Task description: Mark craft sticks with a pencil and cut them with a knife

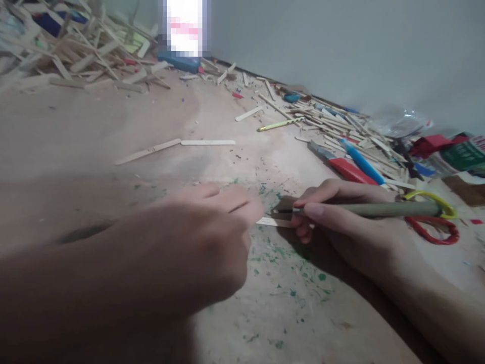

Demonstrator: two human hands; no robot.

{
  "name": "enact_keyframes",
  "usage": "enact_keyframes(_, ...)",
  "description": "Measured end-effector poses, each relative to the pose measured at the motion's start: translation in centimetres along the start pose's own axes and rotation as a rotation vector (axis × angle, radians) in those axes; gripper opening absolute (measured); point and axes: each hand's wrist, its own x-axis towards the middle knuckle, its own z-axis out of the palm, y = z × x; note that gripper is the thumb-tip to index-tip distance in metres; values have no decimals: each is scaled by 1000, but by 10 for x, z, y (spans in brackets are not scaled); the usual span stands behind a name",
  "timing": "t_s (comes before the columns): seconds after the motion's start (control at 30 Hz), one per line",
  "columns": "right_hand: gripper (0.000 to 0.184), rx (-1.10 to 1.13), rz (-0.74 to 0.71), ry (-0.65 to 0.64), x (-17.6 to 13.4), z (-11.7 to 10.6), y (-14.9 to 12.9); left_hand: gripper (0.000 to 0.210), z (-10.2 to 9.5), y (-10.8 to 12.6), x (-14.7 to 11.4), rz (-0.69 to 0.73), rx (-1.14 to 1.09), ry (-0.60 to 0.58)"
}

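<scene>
Plainly, the head view, the only one there is, centres on a slim wooden stick (273,222) low over the tabletop (242,323), bridging the gap between the two hands. The person's right hand (333,217) grips a pen-like tool (390,210) between thumb and forefinger, its dark tip just above the stick, while the lower fingers curl in beside the stick's right end. The left hand (212,232) has its fingers curled over the other end; whether they pinch the wood or only press it cannot be told, since the knuckles hide the contact. A small outlined mark shows on the stick's exposed face.

For clean work, the stick would seem to want firm support at both ends, with that marked stretch left uncovered. The tool is best kept low and steady, the right hand's lower fingers serving as a brace. Behind that wrist lie scissors (453,234), and beyond it a red cutter (350,171) and a blue pen (362,163); the elbow and sleeve line should stay clear of them.
</scene>
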Motion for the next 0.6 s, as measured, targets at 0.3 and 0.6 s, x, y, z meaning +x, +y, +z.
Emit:
enact_keyframes(0.3,17,-177,39,23,-4,5,-7,11,-9,-4,5,2,15,-89)
enact_keyframes(0.6,22,-239,153,131,-12,16,-14,34,-7,-4,3,13,-37,16)
